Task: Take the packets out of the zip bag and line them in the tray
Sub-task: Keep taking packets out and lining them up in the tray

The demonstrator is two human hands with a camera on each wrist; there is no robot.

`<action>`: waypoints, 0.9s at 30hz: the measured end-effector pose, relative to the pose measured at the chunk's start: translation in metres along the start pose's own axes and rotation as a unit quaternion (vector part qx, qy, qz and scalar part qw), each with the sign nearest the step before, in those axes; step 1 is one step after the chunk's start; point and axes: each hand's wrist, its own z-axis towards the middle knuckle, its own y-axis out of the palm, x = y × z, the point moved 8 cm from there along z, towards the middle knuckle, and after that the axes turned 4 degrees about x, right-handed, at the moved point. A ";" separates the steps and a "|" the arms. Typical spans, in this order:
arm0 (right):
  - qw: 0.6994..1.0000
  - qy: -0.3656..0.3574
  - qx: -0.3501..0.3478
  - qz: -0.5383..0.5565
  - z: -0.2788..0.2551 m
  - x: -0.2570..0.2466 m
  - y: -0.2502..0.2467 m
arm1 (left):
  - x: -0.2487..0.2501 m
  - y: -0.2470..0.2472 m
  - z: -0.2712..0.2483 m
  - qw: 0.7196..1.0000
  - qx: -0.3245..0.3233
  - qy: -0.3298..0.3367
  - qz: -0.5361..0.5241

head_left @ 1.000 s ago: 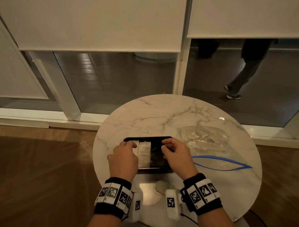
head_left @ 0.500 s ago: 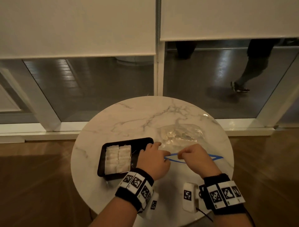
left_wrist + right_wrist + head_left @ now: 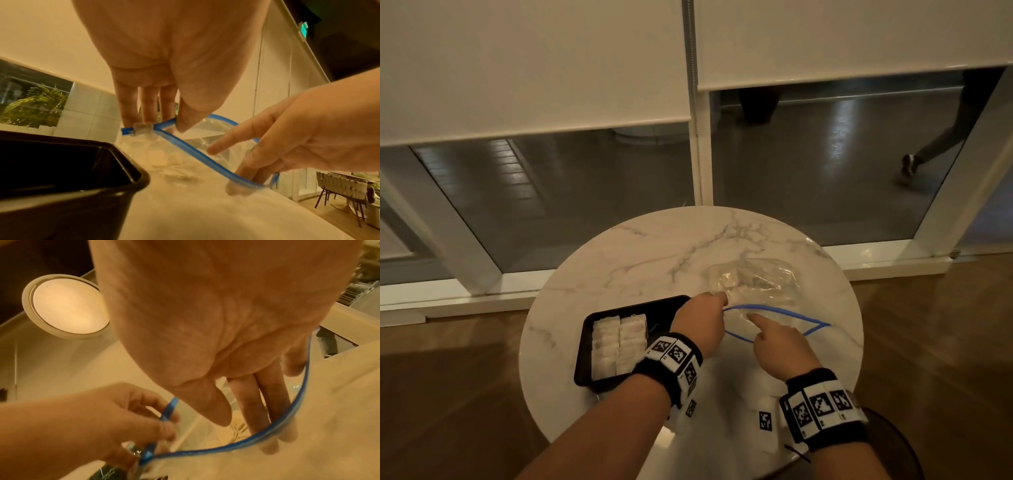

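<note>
A clear zip bag (image 3: pixel 760 284) with a blue zip rim (image 3: pixel 784 311) lies open-mouthed on the right of the round marble table (image 3: pixel 654 260). White packets (image 3: pixel 732 284) show through its film. My left hand (image 3: pixel 717 301) pinches the rim's left corner by the slider (image 3: pixel 142 128). My right hand (image 3: pixel 755 318) reaches into the mouth with straight fingers (image 3: pixel 265 410) and holds nothing. To the left, the black tray (image 3: pixel 582 349) holds two columns of white packets (image 3: pixel 618 342).
The table stands close to a floor-level window (image 3: pixel 585 192), and a person's legs (image 3: pixel 941 137) pass beyond the glass. Wooden floor (image 3: pixel 448 394) surrounds the table. A dark round object (image 3: pixel 897 445) sits low at the table's near right.
Both hands left the tray and moved right to the bag. The left hand took hold of the blue rim's corner. The right hand went from pinching the rim to reaching inside the mouth.
</note>
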 end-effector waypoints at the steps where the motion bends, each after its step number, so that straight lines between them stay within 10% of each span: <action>1: 1.000 0.001 -0.003 -0.017 0.000 0.001 0.003 | 0.001 -0.003 0.002 1.000 0.016 0.003 -0.005; 10: 0.996 0.053 -0.066 -0.037 0.005 0.010 0.034 | 0.020 -0.020 -0.008 0.984 0.148 0.095 -0.025; 18: 0.977 0.147 -0.039 0.149 0.015 0.031 0.036 | 0.022 0.011 -0.021 0.980 0.100 0.143 0.098; 27: 0.789 0.281 0.089 0.538 0.039 0.047 0.050 | 0.012 0.034 -0.030 0.995 -0.025 0.071 0.067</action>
